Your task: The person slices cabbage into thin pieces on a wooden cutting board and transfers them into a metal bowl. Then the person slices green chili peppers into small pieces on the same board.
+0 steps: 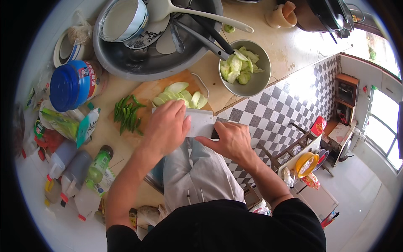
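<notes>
My right hand (231, 138) grips the dark handle of a cleaver (199, 122), whose broad metal blade lies flat-side up at the near edge of a wooden cutting board (151, 89). Over the blade's left end and the nearest slices rests my left hand (168, 126); its fingertips are partly hidden. Pale green vegetable slices (178, 92) lie overlapped along the far side of the blade. Green chili peppers (127, 114) form a pile at the board's left. A metal bowl (265, 67) beyond the board's right end holds more pale green slices.
A large metal basin (126, 71) with bowls, a plate and utensils stands behind the board. At left are a blue-lidded jar (64, 88), packets and several bottles (97, 167). A wooden mortar (278, 16) stands at back right. The counter edge borders the checkered floor (267, 107).
</notes>
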Motion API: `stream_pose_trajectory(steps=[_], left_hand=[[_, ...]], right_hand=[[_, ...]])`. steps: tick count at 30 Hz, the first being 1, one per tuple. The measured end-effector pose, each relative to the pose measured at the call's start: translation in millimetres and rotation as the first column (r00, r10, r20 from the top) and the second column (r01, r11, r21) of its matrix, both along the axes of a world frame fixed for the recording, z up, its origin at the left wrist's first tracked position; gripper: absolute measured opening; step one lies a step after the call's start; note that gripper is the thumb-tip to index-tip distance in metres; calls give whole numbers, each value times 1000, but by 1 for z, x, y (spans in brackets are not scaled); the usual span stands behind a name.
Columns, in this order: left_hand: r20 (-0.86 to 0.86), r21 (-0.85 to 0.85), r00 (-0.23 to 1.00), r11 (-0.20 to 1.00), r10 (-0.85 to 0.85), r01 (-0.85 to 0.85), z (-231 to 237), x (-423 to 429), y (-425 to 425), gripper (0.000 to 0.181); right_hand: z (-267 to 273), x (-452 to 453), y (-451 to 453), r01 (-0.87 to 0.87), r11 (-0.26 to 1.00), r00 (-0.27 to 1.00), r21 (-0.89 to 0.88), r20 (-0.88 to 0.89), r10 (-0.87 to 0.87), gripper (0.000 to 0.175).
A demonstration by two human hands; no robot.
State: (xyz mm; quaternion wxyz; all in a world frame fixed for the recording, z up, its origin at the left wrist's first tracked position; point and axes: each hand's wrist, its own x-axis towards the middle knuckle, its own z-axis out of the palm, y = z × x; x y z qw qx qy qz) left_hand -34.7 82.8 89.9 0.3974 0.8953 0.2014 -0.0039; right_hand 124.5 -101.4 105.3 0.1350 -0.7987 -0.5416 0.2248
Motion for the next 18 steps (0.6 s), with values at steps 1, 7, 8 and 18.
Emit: stream_pose_trajectory(steps=[1,7,8,18], left_hand=[[21,58,1000,998,7,-9,-2,1,2,34],[253,154,931,939,263,-307,3,-29,23,29],[345,164,888,912,305,-377,2,-38,21,24],[190,350,969,911,158,-217,-64,-125,-35,31]], right_hand=[[2,0,-2,5,1000,1000,-14,-6,-5,64],[3,2,-13,88,969,978,-231,-163,-128,64],[-1,2,-19,130,951,954,-281,-227,-197,64],[-13,-28,-6,117,902,808,-416,-488,-330,66]])
